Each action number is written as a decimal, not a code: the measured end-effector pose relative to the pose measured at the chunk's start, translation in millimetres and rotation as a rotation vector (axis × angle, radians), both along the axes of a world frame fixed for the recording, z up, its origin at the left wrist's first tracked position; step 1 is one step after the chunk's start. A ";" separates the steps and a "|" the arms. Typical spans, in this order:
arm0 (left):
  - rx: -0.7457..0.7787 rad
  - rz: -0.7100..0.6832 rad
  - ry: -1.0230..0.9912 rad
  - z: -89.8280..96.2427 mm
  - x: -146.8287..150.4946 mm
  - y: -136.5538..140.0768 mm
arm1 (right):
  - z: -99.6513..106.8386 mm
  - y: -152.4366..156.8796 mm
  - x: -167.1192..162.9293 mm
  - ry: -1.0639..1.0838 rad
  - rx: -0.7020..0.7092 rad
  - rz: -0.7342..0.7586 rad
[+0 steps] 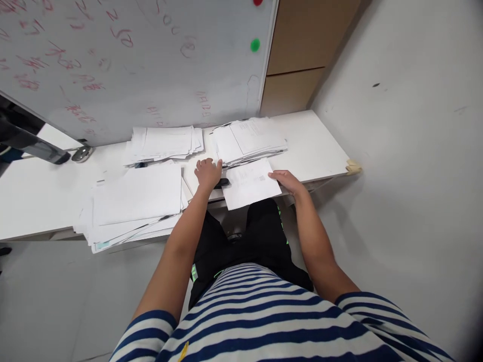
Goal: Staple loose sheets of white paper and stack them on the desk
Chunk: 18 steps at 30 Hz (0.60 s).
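My right hand (287,181) pinches the right edge of a printed white sheet of paper (251,185), which hangs partly over the desk's front edge. To the left of the sheet, my left hand (208,173) is spread over the desk with nothing visible in its fingers. Beside its wrist lies a small black object (222,183), partly hidden, whose kind I cannot make out. Just behind the sheet sits a stack of printed papers (251,138). Another paper stack (166,143) lies behind my left hand, and a larger paper pile (138,196) is to its left.
The white desk (305,146) runs along a whiteboard (151,65) with red writing. Brown cardboard boxes (292,90) stand behind its right part. A computer mouse (82,154) lies at the left. The right front corner carries a beige corner pad (353,167), near the wall.
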<state>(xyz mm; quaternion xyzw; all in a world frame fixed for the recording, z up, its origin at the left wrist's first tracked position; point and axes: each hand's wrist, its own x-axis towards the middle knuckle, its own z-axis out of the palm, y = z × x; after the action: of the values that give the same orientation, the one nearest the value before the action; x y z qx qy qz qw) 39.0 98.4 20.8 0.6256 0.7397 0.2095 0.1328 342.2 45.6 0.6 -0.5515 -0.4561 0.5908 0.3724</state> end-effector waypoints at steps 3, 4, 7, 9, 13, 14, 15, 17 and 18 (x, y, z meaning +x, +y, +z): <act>-0.002 -0.005 0.004 -3.7 -0.5 0.5 | -5.4 -5.2 2.2 0.007 0.028 -0.025; -0.017 -0.008 0.008 -4.1 -0.3 1.0 | -7.8 -7.5 2.3 0.004 0.051 -0.044; -0.065 -0.009 0.028 -4.4 1.0 3.4 | -13.8 -12.7 1.8 -0.020 0.096 -0.102; -0.090 -0.010 0.041 -4.9 2.2 4.9 | -15.8 -13.6 1.6 -0.042 0.101 -0.128; -0.098 -0.021 0.057 -9.9 4.0 6.6 | -18.0 -11.4 4.1 -0.079 0.116 -0.133; -0.093 -0.027 0.060 -12.3 4.4 6.8 | -18.9 -10.8 5.3 -0.085 0.125 -0.132; -0.085 -0.036 0.061 -15.1 4.7 6.8 | -20.0 -10.2 6.4 -0.091 0.133 -0.130; -0.059 -0.061 0.060 -20.7 5.8 6.5 | -22.1 -9.3 8.1 -0.103 0.141 -0.130; -0.041 -0.072 0.060 -23.0 6.5 6.2 | -22.7 -9.0 8.6 -0.107 0.139 -0.128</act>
<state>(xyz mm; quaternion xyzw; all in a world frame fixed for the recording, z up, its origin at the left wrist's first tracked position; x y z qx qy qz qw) 45.5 104.5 -2.2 0.6549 0.7245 0.1706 0.1308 350.7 36.7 -22.2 -0.5831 -0.4792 0.5025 0.4218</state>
